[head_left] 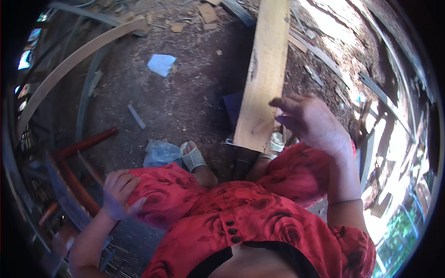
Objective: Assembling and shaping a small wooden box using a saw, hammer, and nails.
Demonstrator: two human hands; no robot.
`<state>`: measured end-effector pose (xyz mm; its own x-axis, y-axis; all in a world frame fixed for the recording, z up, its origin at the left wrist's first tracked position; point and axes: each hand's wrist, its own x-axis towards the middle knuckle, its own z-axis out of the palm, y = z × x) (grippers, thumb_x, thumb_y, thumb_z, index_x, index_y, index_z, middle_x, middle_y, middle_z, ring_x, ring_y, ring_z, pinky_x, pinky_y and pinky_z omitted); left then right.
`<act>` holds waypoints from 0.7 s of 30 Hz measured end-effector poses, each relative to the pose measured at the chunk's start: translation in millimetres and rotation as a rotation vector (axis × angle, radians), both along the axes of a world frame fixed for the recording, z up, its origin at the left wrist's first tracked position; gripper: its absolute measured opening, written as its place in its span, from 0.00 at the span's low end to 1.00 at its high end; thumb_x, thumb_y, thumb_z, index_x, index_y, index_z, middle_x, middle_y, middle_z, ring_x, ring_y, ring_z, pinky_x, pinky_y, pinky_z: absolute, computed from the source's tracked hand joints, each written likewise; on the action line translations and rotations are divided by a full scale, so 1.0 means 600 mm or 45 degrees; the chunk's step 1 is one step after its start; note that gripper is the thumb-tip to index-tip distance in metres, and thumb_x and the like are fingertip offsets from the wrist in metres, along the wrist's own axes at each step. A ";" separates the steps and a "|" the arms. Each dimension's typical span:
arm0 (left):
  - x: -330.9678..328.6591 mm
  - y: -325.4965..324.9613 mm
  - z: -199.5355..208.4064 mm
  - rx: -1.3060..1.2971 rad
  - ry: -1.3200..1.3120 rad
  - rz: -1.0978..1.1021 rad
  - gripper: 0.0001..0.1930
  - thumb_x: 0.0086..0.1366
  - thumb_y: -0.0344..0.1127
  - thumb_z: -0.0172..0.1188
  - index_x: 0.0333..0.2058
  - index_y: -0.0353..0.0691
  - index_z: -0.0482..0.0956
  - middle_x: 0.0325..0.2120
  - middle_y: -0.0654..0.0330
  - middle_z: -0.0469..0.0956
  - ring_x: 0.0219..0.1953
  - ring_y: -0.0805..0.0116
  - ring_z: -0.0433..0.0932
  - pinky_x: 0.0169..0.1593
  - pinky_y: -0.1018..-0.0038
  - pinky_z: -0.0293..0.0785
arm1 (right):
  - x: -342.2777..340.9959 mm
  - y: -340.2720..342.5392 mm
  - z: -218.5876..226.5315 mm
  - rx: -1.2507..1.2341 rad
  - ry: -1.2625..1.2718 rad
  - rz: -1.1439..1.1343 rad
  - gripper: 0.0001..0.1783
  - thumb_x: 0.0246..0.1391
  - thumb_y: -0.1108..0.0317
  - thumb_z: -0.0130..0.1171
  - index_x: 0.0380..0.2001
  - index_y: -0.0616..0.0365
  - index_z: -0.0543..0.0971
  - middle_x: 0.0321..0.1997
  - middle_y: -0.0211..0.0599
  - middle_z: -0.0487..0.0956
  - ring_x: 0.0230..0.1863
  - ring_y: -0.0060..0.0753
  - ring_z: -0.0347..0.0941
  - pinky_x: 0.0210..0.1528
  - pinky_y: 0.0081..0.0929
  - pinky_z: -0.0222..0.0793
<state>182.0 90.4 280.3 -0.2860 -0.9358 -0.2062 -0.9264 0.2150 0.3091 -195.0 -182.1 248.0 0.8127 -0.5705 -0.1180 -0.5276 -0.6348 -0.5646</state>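
Note:
I sit in a red flowered dress (259,217) above a dirt floor. My right hand (313,123) hovers with its fingers spread, holding nothing, just beside the near right edge of a long pale wooden plank (266,69). The plank runs away from me, and its near end lies over my right foot in a white sandal (276,144). My left hand (119,192) rests on my left knee, fingers loosely bent on the cloth and empty. My left foot, in a white sandal (192,157), is planted left of the plank.
A red-brown wooden frame (79,153) and a flat grey blade-like piece (62,190) stand by my left arm. A clear plastic bag (160,152), a pale blue scrap (161,64), a bent wooden strip (74,60) and offcuts (207,13) lie about.

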 end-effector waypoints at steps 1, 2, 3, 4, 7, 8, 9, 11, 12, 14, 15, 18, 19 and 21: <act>0.010 0.007 0.003 0.026 -0.017 0.020 0.24 0.50 0.51 0.63 0.39 0.39 0.77 0.36 0.55 0.75 0.43 0.50 0.73 0.45 0.56 0.68 | 0.011 -0.013 -0.008 -0.059 -0.105 -0.138 0.12 0.49 0.70 0.60 0.39 0.58 0.77 0.29 0.45 0.78 0.31 0.49 0.76 0.34 0.39 0.71; 0.016 0.006 0.000 0.056 0.024 -0.003 0.24 0.50 0.51 0.63 0.39 0.39 0.77 0.36 0.55 0.75 0.43 0.50 0.73 0.45 0.56 0.68 | 0.019 -0.030 -0.013 -0.139 -0.207 -0.277 0.11 0.49 0.71 0.60 0.39 0.58 0.77 0.27 0.44 0.78 0.29 0.46 0.77 0.31 0.36 0.71; 0.023 0.004 -0.005 0.081 0.019 0.009 0.23 0.51 0.52 0.62 0.39 0.39 0.77 0.36 0.55 0.74 0.43 0.50 0.72 0.44 0.56 0.69 | 0.020 -0.038 -0.002 0.005 -0.195 -0.514 0.10 0.49 0.71 0.61 0.37 0.58 0.78 0.26 0.42 0.78 0.26 0.39 0.76 0.28 0.31 0.71; 0.032 -0.010 -0.013 0.094 0.009 0.019 0.23 0.52 0.52 0.61 0.39 0.40 0.76 0.37 0.55 0.74 0.43 0.50 0.72 0.43 0.55 0.69 | 0.020 -0.040 0.012 0.132 -0.186 -0.754 0.09 0.50 0.71 0.62 0.36 0.58 0.78 0.24 0.40 0.78 0.22 0.33 0.76 0.25 0.27 0.70; 0.054 -0.058 -0.042 0.150 0.175 -0.092 0.22 0.53 0.52 0.59 0.40 0.42 0.76 0.36 0.55 0.74 0.41 0.50 0.73 0.42 0.55 0.68 | 0.018 -0.037 0.003 -0.078 -0.240 -0.724 0.06 0.49 0.72 0.63 0.32 0.60 0.78 0.21 0.36 0.77 0.18 0.24 0.73 0.21 0.22 0.66; 0.062 -0.066 -0.044 0.175 0.192 -0.081 0.22 0.53 0.52 0.59 0.40 0.42 0.76 0.36 0.55 0.74 0.41 0.50 0.73 0.42 0.55 0.68 | 0.025 -0.032 0.013 -0.092 -0.202 -0.703 0.06 0.49 0.73 0.64 0.31 0.61 0.78 0.20 0.36 0.77 0.19 0.24 0.73 0.21 0.23 0.66; 0.069 -0.077 -0.050 0.211 0.270 -0.140 0.21 0.52 0.52 0.59 0.40 0.44 0.76 0.36 0.56 0.74 0.41 0.51 0.73 0.41 0.56 0.68 | 0.026 -0.028 0.017 -0.067 -0.183 -0.692 0.06 0.49 0.73 0.64 0.31 0.61 0.78 0.20 0.36 0.77 0.19 0.24 0.73 0.21 0.23 0.66; 0.081 -0.096 -0.048 0.273 0.329 -0.178 0.21 0.52 0.51 0.60 0.40 0.45 0.76 0.37 0.57 0.74 0.42 0.52 0.73 0.41 0.57 0.68 | 0.025 -0.013 0.009 0.103 -0.278 -0.707 0.07 0.47 0.73 0.65 0.30 0.62 0.78 0.21 0.35 0.77 0.19 0.26 0.74 0.21 0.23 0.66; 0.081 -0.099 -0.024 0.300 0.372 -0.221 0.20 0.51 0.50 0.61 0.39 0.46 0.77 0.37 0.58 0.74 0.42 0.53 0.73 0.41 0.57 0.69 | 0.033 -0.003 0.012 0.162 -0.265 -0.696 0.10 0.46 0.70 0.67 0.31 0.62 0.78 0.19 0.35 0.76 0.18 0.27 0.72 0.21 0.23 0.65; 0.081 -0.104 0.014 0.322 0.381 -0.238 0.19 0.50 0.50 0.62 0.38 0.46 0.78 0.38 0.60 0.74 0.43 0.54 0.72 0.42 0.57 0.69 | 0.044 0.016 0.021 0.356 -0.198 -0.698 0.14 0.44 0.67 0.69 0.33 0.62 0.78 0.17 0.34 0.73 0.17 0.29 0.70 0.21 0.25 0.63; 0.082 -0.101 0.006 0.332 0.466 -0.264 0.18 0.49 0.49 0.62 0.37 0.46 0.78 0.38 0.61 0.75 0.43 0.55 0.72 0.42 0.58 0.69 | 0.060 0.024 0.013 0.405 -0.214 -0.694 0.15 0.44 0.66 0.69 0.33 0.63 0.78 0.16 0.34 0.72 0.17 0.31 0.69 0.21 0.27 0.63; 0.077 -0.096 0.001 0.326 0.592 -0.285 0.17 0.48 0.48 0.62 0.35 0.47 0.79 0.38 0.63 0.75 0.44 0.57 0.73 0.43 0.59 0.68 | 0.093 0.050 0.006 0.504 -0.194 -0.625 0.15 0.48 0.70 0.66 0.38 0.64 0.77 0.15 0.29 0.68 0.17 0.21 0.62 0.20 0.22 0.59; 0.074 -0.091 0.009 0.334 0.648 -0.300 0.16 0.48 0.47 0.63 0.34 0.47 0.79 0.38 0.64 0.76 0.44 0.58 0.73 0.43 0.60 0.68 | 0.106 0.062 0.010 0.581 -0.163 -0.648 0.14 0.48 0.69 0.66 0.38 0.63 0.77 0.16 0.31 0.70 0.17 0.23 0.65 0.21 0.23 0.61; 0.065 -0.076 0.017 0.326 0.668 -0.268 0.15 0.48 0.46 0.62 0.34 0.47 0.79 0.38 0.64 0.75 0.45 0.59 0.73 0.44 0.61 0.68 | 0.128 0.081 0.020 0.686 -0.059 -0.653 0.13 0.49 0.68 0.65 0.37 0.62 0.78 0.16 0.36 0.73 0.18 0.29 0.70 0.23 0.26 0.65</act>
